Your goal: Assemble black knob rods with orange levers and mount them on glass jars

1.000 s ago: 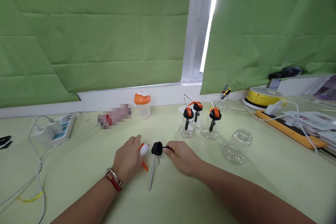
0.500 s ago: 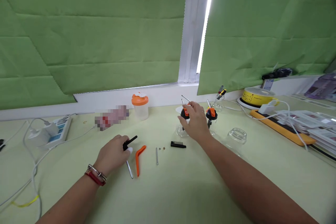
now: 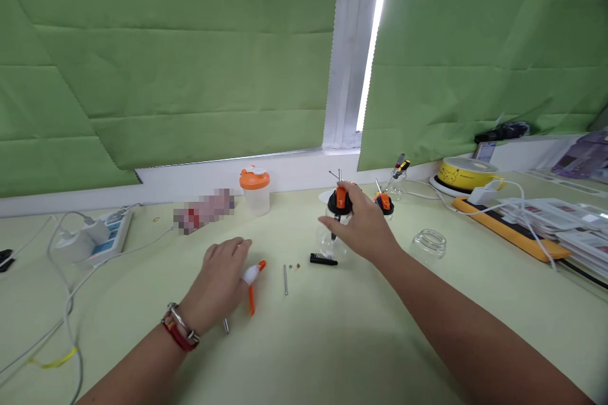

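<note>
My right hand (image 3: 365,228) is closed round a small glass jar (image 3: 329,244) with a black and orange pump top (image 3: 340,199), which it holds just above the table. My left hand (image 3: 222,281) rests palm down on the table with its fingers curled, one fingertip in a white cover. The end of a metal tube (image 3: 226,327) pokes out from under this hand. An orange lever (image 3: 253,292) lies right beside its fingers. A black ribbed part (image 3: 323,259), a short metal pin (image 3: 285,279) and some tiny bits (image 3: 294,266) lie between my hands.
Another pump-topped jar (image 3: 384,204) stands behind my right hand, and an open glass jar (image 3: 430,244) stands to its right. An orange-lidded cup (image 3: 255,190) stands by the wall. A power strip (image 3: 102,234) with cables is on the left. A yellow tin (image 3: 468,174) and an orange tray (image 3: 515,230) are on the right.
My right hand has let go of the black part, reached back to the jars and drawn one pump-topped jar nearer. My left hand now covers the black part with the tube.
</note>
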Tool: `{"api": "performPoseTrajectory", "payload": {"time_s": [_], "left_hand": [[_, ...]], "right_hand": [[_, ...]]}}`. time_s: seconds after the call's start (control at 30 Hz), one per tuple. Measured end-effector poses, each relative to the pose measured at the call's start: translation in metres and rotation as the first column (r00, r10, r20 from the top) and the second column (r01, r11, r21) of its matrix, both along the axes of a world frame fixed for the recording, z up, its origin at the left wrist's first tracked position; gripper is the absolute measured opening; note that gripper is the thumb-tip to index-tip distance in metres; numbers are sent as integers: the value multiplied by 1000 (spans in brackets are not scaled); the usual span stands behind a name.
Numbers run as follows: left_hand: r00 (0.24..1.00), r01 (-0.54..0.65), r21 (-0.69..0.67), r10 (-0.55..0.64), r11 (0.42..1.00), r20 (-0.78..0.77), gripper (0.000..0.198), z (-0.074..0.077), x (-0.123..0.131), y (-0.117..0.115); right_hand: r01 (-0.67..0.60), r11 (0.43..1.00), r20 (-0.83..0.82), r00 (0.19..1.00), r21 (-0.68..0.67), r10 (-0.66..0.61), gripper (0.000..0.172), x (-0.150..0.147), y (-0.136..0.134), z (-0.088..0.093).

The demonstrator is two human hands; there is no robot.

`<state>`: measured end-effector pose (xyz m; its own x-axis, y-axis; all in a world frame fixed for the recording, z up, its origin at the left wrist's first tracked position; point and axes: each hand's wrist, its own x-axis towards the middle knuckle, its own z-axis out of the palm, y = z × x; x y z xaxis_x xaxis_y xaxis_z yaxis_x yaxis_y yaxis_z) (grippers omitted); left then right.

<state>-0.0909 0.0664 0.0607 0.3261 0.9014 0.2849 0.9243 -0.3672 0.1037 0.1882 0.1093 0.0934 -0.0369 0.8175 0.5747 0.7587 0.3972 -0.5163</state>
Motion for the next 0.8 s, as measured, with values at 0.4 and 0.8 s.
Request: {"api": "performPoseTrajectory", "payload": {"time_s": [0.4, 0.8], "left_hand": [[592, 567, -276, -152, 776, 791, 101, 10, 59, -69], [22, 890, -209, 420, 405, 907, 45, -4, 48, -45]], "right_hand": [[-567, 746, 40, 786, -349, 616, 71, -41, -112, -20], [-736, 406, -804, 595, -542, 5, 47, -23, -50, -75]]}}
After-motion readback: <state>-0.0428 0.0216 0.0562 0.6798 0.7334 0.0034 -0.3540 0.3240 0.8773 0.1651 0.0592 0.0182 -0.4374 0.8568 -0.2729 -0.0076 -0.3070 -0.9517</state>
